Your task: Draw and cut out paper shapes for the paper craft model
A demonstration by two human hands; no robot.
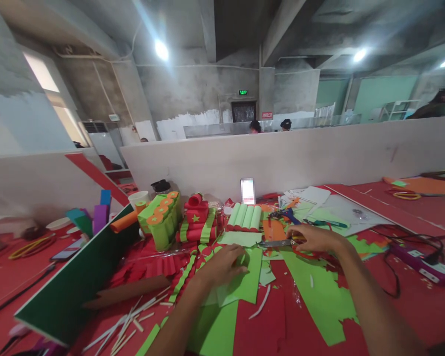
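Note:
My right hand (313, 238) is closed around the handles of a pair of scissors (276, 243), whose metal blades point left. My left hand (222, 264) is at a bright green foam-paper sheet (254, 282), fingers curled and thumb toward its upper part. The blade tips lie close to that sheet's upper right edge. Beyond the hands sits a row of pale green rolls (244, 217) on a red base. Right of the sheet, a larger cut green piece (319, 291) with a ragged edge lies under my right forearm.
A red model with a star (196, 217) and a green one with orange tops (163, 217) stand at left. A dark green board (74, 277) leans beside them. White sticks (128, 326) lie in front. Blue-handled pliers (287, 214), a phone (247, 190) and a purple power strip (422, 262) are also there.

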